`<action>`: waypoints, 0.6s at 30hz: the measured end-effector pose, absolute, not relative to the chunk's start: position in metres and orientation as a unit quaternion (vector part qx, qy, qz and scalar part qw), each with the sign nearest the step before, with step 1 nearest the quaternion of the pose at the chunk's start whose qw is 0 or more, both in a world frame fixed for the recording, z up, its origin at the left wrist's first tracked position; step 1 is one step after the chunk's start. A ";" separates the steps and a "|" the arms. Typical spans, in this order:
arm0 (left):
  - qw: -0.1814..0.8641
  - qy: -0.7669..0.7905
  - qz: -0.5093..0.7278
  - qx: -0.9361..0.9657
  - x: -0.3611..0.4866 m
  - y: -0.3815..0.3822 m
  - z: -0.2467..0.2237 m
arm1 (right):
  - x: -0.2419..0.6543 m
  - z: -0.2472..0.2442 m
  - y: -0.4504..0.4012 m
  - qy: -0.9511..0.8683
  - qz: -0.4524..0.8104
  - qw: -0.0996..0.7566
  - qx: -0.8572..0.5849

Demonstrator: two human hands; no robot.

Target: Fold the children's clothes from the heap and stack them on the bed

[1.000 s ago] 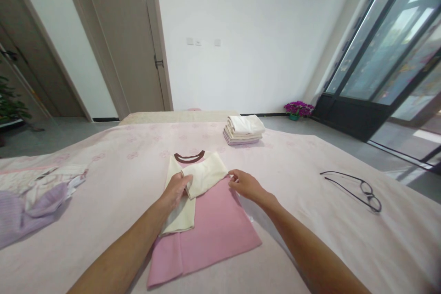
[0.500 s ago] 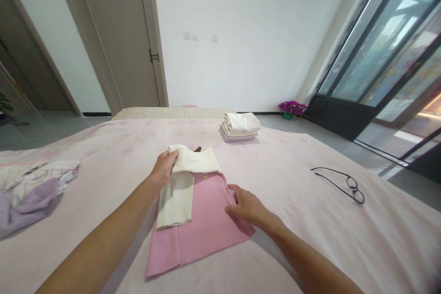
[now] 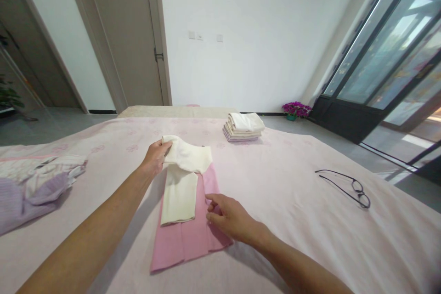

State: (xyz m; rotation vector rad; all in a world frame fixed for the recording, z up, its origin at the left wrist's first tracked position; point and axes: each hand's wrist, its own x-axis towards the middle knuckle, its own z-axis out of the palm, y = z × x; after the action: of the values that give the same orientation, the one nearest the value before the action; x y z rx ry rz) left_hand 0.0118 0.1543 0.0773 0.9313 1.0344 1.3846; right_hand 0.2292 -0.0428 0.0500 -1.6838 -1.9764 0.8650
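A pink garment (image 3: 193, 239) with cream sleeves (image 3: 179, 197) lies on the pale pink bedspread in front of me. Its right side is folded inward over the middle. My left hand (image 3: 156, 154) pinches the cream cloth at the garment's upper left and lifts it a little. One cream sleeve hangs down over the pink body. My right hand (image 3: 222, 213) is at the folded right edge, its fingers curled against the pink cloth; whether they grip it is hard to make out.
Folded clothes (image 3: 244, 126) stand in a stack at the far middle. Black-framed glasses (image 3: 358, 187) lie on the bedspread (image 3: 275, 183) at the right. Crumpled purple and striped clothes (image 3: 37, 188) lie at the left. Purple flowers (image 3: 296, 109) stand on the floor beyond.
The garment's right side has been folded inward, making it narrower. My right hand has moved left with that edge. My left hand has shifted slightly left and up with the cream cloth.
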 end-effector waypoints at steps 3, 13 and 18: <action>0.546 0.449 0.585 0.396 0.009 0.153 0.076 | 0.231 0.047 -0.044 -0.730 0.248 0.204 -0.603; 0.333 0.455 0.486 0.668 0.019 0.114 0.087 | 0.266 0.025 0.021 -0.663 0.313 0.318 -0.601; 0.179 0.404 0.334 0.833 0.050 0.068 0.076 | 0.273 0.031 0.092 -0.536 0.442 0.421 -0.583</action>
State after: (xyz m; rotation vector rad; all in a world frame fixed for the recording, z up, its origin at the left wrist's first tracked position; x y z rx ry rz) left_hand 0.0499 0.0681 0.0761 2.3547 1.1424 0.9444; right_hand 0.2726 0.0917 0.0307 -1.4604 -1.3432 1.1062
